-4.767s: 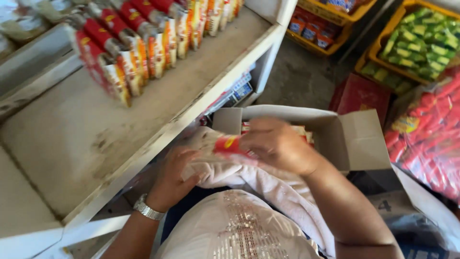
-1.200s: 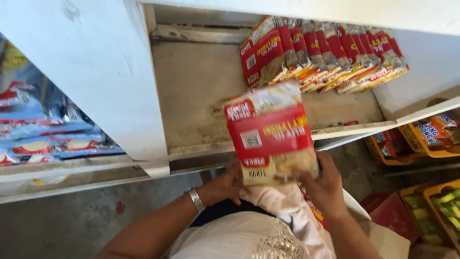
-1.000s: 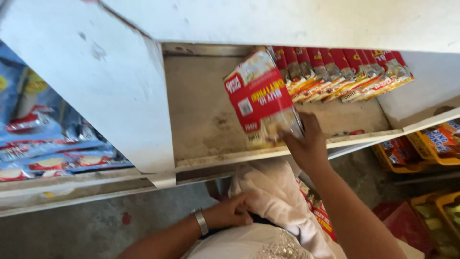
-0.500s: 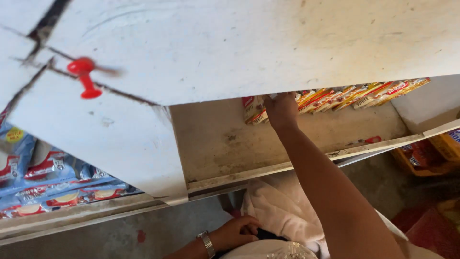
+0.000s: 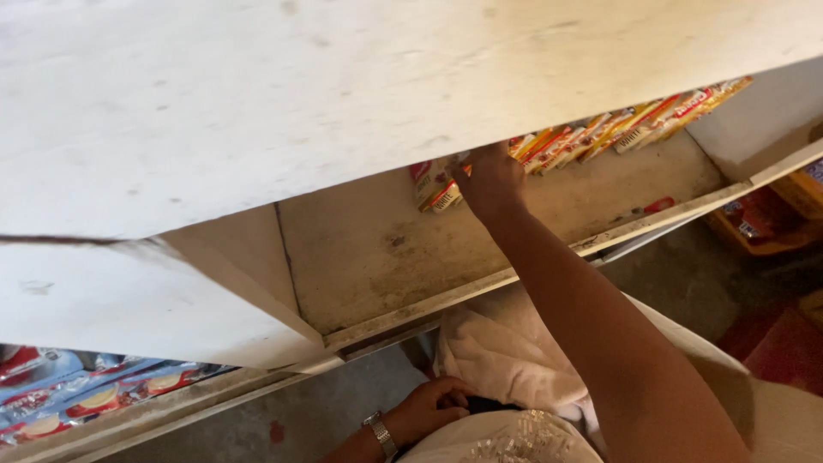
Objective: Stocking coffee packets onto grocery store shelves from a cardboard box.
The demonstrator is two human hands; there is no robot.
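My right hand (image 5: pixel 490 182) reaches deep into a white wooden shelf (image 5: pixel 386 257) and grips a red and yellow packet bundle (image 5: pixel 433 187) at the left end of a row of like packets (image 5: pixel 617 124). The upper shelf board (image 5: pixel 343 103) hides the tops of the packets and part of my fingers. My left hand (image 5: pixel 429 410), with a metal wristband, rests low on my lap against a white cloth (image 5: pixel 514 360) and a dark bit of fabric, its fingers loosely curled.
Blue and red packets (image 5: pixel 69 403) lie on a lower shelf at the bottom left. An orange crate of goods (image 5: pixel 759 227) and a red box (image 5: pixel 789 343) stand on the floor at the right. Grey concrete floor (image 5: pixel 326 411) shows below the shelf.
My right hand has carried the packet bundle from in front of me up into the shelf, to the end of the row. My left hand let go and dropped to my lap. The view tilted upward.
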